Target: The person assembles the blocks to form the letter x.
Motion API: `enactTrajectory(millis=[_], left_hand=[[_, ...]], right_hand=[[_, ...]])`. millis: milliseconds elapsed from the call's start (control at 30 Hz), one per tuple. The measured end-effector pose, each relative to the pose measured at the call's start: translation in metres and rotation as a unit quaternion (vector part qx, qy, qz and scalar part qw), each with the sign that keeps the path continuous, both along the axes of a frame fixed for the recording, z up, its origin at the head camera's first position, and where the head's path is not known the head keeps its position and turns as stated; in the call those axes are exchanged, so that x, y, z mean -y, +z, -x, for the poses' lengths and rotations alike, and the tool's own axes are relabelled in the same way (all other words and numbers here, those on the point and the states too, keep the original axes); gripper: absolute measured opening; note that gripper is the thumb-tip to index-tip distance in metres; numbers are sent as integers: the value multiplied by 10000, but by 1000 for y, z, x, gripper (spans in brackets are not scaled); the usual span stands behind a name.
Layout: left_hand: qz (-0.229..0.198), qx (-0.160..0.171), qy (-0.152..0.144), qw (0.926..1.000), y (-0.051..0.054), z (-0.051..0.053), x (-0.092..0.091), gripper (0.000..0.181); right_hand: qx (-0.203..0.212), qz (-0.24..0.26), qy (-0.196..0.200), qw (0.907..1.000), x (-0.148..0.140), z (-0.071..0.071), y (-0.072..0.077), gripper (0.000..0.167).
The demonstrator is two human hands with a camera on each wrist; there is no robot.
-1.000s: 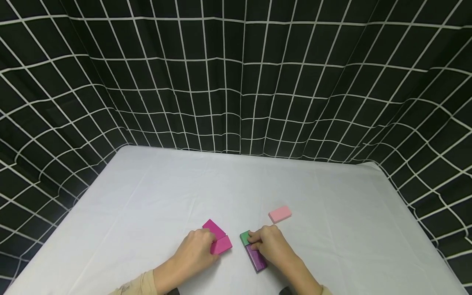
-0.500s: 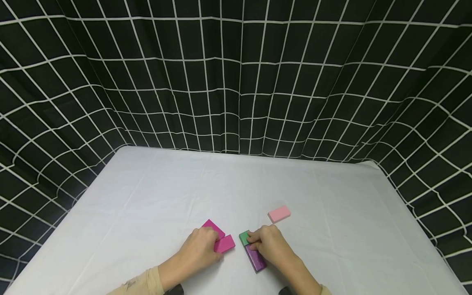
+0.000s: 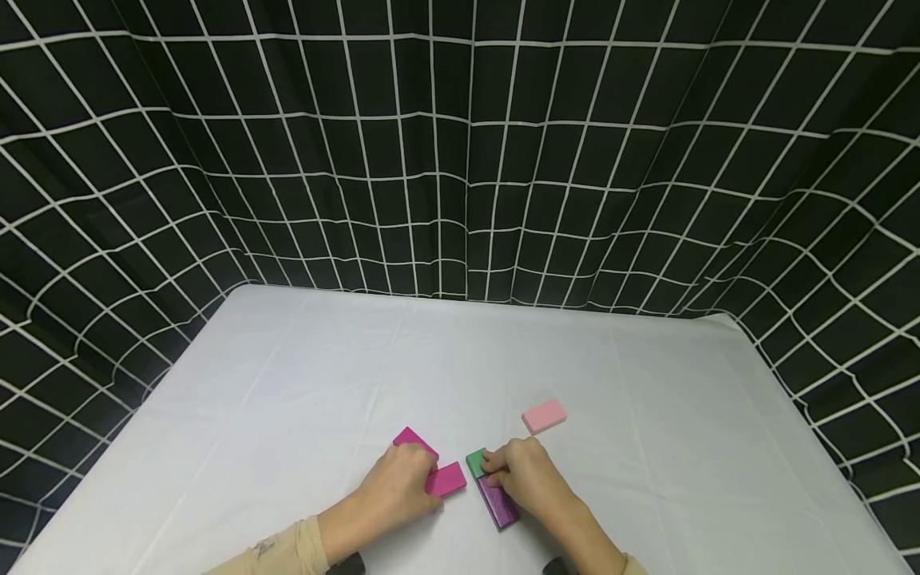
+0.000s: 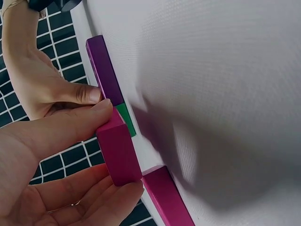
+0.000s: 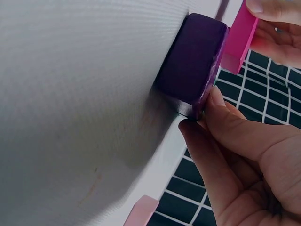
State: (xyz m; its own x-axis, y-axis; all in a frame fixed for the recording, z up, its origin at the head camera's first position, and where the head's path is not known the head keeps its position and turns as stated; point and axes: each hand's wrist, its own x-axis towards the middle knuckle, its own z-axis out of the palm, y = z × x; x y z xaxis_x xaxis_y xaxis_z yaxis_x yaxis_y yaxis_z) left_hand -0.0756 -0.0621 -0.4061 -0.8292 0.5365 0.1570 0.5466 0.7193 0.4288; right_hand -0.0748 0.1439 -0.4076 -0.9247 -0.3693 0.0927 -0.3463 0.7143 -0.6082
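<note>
My left hand pinches a magenta block between thumb and fingers. A second magenta block lies just behind that hand, partly covered by it. To the right, a purple block and a green block lie end to end on the cloth. The right hand has curled fingers at their join, with its thumb at the purple block's edge in the right wrist view. The right fingers hide part of the green block. A narrow gap separates the held magenta block from the green and purple pair.
A light pink block lies beyond the right hand. White cloth covers the table, with black curtain patterned in a white grid around its back and sides.
My left hand has shifted right with its magenta block, closer to the purple and green blocks. The right hand, those two blocks and the pink block keep their places.
</note>
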Motion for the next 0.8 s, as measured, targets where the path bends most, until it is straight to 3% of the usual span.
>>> enactTrajectory(millis=[433, 800], left_hand=[[121, 116, 78, 9998, -2, 1, -6, 26], [191, 25, 5, 9998, -4, 4, -9, 28]], right_hand=[[24, 32, 11, 10000, -1, 1, -2, 13], [-27, -6, 18, 10000, -1, 0, -2, 13]])
